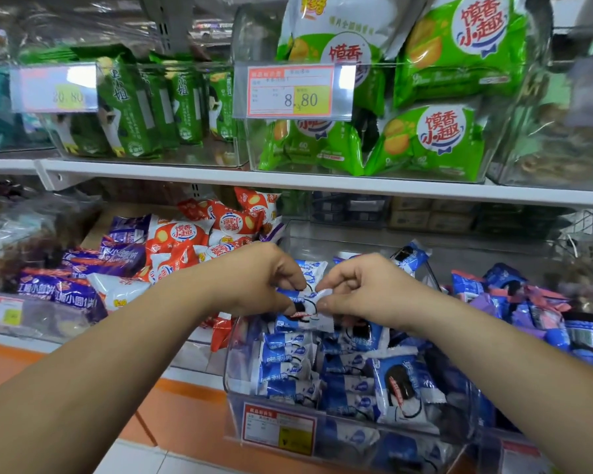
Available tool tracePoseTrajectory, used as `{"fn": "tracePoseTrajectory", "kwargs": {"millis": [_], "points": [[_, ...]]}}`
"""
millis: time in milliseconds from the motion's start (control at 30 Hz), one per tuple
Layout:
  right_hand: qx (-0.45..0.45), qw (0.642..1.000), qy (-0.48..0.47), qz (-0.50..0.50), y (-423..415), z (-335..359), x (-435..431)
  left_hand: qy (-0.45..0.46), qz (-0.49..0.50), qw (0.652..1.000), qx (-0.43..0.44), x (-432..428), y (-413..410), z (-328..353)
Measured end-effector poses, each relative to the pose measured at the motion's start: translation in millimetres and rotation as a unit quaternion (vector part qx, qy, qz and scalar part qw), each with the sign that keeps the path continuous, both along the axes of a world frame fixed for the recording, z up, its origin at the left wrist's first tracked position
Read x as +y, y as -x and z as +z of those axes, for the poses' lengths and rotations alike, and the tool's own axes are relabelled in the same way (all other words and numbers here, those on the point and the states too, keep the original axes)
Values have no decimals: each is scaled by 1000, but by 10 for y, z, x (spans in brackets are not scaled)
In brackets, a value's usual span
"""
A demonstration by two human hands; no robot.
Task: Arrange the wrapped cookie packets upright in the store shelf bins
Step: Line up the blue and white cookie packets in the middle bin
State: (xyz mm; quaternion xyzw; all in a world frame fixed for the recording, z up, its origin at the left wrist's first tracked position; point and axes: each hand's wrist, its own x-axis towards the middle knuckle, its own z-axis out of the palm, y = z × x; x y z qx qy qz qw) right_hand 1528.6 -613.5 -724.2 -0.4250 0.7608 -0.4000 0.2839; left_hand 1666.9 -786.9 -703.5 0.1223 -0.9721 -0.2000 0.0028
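A clear plastic bin [452, 436] on the lower shelf holds several blue and white wrapped cookie packets [288, 364]. A row of them stands upright along its left side. Above the bin's back half, my left hand [257, 278] and my right hand [360, 289] both pinch a small bunch of blue and white packets [305, 304], fingers curled on their wrappers. One larger packet [404, 388] lies tilted at the bin's front right.
Left of the bin lie red and white packets [185, 234] and purple packets [62, 289]. Right of it is a heap of blue and purple packets [528, 302]. A white shelf board [322, 183] above carries bins of green packets [439, 131]. Price tag [278, 429] on the bin's front.
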Motion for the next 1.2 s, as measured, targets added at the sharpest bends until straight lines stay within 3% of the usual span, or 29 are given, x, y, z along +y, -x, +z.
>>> {"fn": "tracePoseTrajectory", "kwargs": {"millis": [167, 400, 500, 633, 733, 867, 1100, 1200], "points": [[44, 997, -36, -61, 25, -98, -227, 28, 47, 997, 58, -69, -34, 37], [91, 988, -70, -108, 8, -307, -573, 63, 74, 994, 53, -46, -1, -16], [180, 971, -89, -131, 46, -272, -554, 90, 69, 992, 51, 11, 25, 5], [212, 971, -43, -104, 146, -43, -367, 138, 55, 985, 83, 158, 107, 78], [243, 966, -26, -81, 291, 105, -66, 77, -2, 994, 82, 395, 223, 81], [298, 953, -31, -49, 359, 145, 384, -58, -89, 994, -23, 731, 349, 14], [329, 939, -104, 10, 325, 42, 723, -52, -130, 983, -117, 996, 429, -134], [337, 937, -94, 14, 318, 67, 672, -63, -112, 986, -103, 871, 353, -48]]}}
